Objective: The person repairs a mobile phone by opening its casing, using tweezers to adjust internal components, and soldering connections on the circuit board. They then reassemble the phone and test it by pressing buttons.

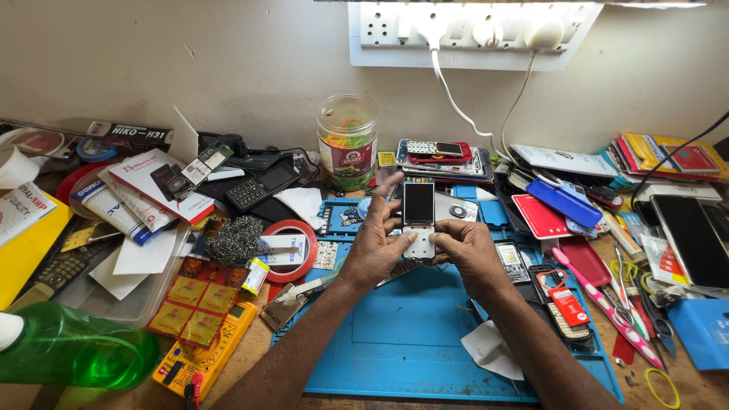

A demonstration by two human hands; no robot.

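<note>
1. Right now both hands hold a small stripped phone board (418, 219) upright above the blue work mat (410, 342), its dark screen on top and a pale keypad panel below.
2. Left hand (372, 247) grips the board's left edge, thumb on the keypad panel, index finger stretched up past the screen.
3. Right hand (467, 249) clasps the right edge, fingers curled behind the board, thumb near the panel's lower part.
4. Just left of the left hand lie a red tape ring (291, 249) and a wad of steel wool (235, 241).
5. Behind the board, near the wall, stands a clear plastic jar (347, 140) with coloured bits inside.
6. At the bench's near left corner sit a green bottle (72, 349) and a yellow multimeter (203, 351).
7. To the right, well apart from the hands, lie a pink toothbrush (604, 304), a red card (541, 216) and a large dark phone (692, 239).
8. White cloth (492, 351) rests on the mat beside the right forearm.
</note>
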